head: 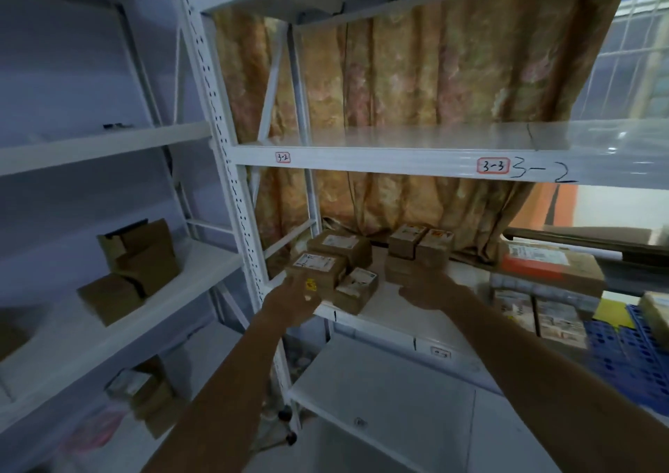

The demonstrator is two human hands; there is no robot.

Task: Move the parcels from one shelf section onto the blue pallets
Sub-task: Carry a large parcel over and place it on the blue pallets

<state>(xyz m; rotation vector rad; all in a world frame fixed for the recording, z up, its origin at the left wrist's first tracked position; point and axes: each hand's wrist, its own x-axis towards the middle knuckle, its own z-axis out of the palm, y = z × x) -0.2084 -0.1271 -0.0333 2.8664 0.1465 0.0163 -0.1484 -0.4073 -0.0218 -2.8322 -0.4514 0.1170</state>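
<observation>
Brown cardboard parcels [327,255], rectangular with white paper labels, sit in two groups on the white metal shelf [398,322]. Left hand [289,302] touches the left group; right hand [429,291] meets the right stack. Blur hides both hands' fingers: grip cannot be told. Blue perforated plastic pallet [615,356] lies right.

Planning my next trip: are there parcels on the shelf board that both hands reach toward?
Yes, several brown cardboard parcels sit on the white shelf board by the left hand and right hand.
</observation>
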